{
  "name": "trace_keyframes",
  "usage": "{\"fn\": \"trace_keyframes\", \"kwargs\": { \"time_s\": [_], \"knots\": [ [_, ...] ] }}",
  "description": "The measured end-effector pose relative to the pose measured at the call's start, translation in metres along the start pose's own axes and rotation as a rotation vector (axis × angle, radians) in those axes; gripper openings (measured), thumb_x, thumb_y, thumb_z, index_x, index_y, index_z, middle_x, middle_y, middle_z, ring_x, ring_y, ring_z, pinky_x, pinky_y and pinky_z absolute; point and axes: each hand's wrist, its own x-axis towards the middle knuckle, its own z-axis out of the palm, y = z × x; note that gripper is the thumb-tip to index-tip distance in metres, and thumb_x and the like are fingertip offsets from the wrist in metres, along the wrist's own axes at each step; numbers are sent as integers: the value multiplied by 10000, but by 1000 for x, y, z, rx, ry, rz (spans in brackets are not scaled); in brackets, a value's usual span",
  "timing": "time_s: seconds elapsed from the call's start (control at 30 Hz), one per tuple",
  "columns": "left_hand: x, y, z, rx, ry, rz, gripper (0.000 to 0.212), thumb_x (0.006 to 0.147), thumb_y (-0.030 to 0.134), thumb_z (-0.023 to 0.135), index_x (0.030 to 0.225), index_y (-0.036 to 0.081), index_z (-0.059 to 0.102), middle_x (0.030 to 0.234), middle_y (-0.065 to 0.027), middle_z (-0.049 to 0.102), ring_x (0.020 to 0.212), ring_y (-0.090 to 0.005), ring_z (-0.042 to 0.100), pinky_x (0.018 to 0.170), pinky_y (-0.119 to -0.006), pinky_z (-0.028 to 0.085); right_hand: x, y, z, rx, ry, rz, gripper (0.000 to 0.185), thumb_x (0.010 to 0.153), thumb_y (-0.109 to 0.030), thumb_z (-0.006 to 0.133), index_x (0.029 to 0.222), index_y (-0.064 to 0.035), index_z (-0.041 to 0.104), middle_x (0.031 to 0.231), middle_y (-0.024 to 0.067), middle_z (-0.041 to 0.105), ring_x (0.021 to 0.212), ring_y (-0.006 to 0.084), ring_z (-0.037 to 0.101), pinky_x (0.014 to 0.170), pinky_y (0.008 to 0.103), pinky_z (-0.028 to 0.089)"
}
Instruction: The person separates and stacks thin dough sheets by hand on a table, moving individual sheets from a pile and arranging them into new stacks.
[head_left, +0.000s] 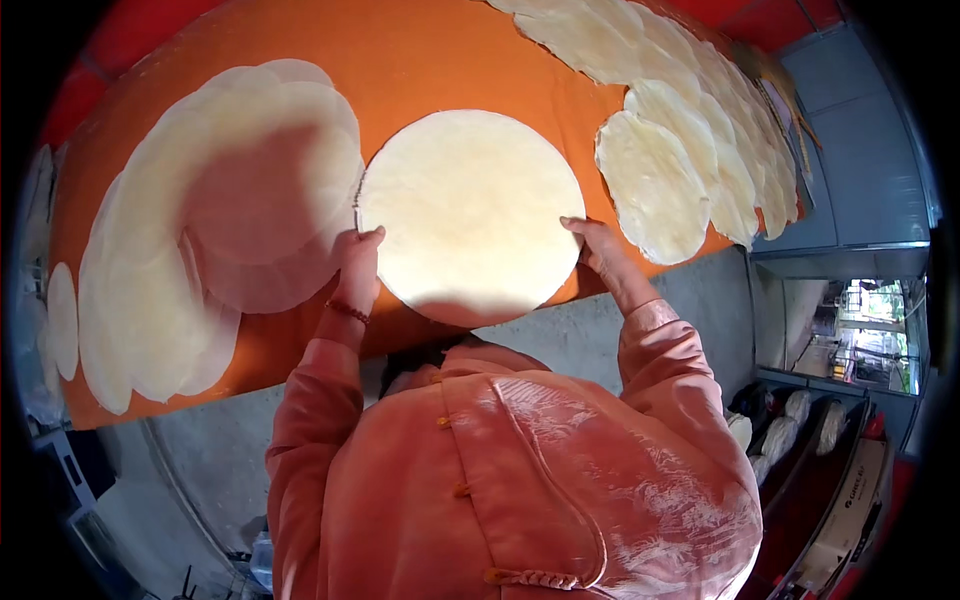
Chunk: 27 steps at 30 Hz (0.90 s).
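A large round sheet of thin dough (472, 210) lies level in front of me, over the near edge of an orange-covered table (450, 60). My left hand (361, 262) grips its left edge, thumb on top, with a beaded bracelet at the wrist. At the right edge, my right hand (592, 241) pinches the sheet with its thumb above. Whether the sheet is one layer or a stack, I cannot tell. To the left, overlapping round sheets (150, 217) spread in a curved row, partly in shadow. Wrinkled, irregular sheets (652, 187) overlap along the right side.
A small pale sheet (63, 321) lies at the table's far left. Grey concrete floor (202, 465) shows below the near edge. At the lower right are a long cardboard box (844, 517) and pale bundles (784, 435). A blue-grey panelled surface (847, 150) stands beyond the table's right end.
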Motion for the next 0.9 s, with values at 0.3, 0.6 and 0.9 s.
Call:
{"fn": "trace_keyframes", "kwargs": {
  "time_s": [0.3, 0.6, 0.9],
  "knots": [
    [-87, 22, 48, -16, 5, 131, 327, 931, 179, 555, 1153, -61, 556, 949, -97, 630, 793, -161, 576, 686, -310, 488, 27, -19, -1, 167, -106, -125, 380, 872, -217, 697, 1127, 49, 602, 1036, 152, 681, 943, 220, 659, 829, 337, 531],
    [-36, -21, 78, 299, 650, 114, 277, 922, 147, 510, 1069, -87, 482, 1036, -156, 591, 891, -244, 584, 765, -368, 496, 58, 11, 5, -354, 377, -348, 340, 868, -245, 699, 984, 58, 600, 884, 120, 660, 769, 217, 623, 679, 341, 501],
    [-85, 33, 59, -68, -69, 100, 417, 873, 89, 527, 1281, 31, 465, 1160, -85, 562, 1060, -215, 565, 879, -342, 497, 53, -39, -13, -73, -50, 37, 404, 832, -155, 692, 1146, 78, 589, 1091, 176, 660, 977, 291, 647, 838, 423, 528]
  ]
}}
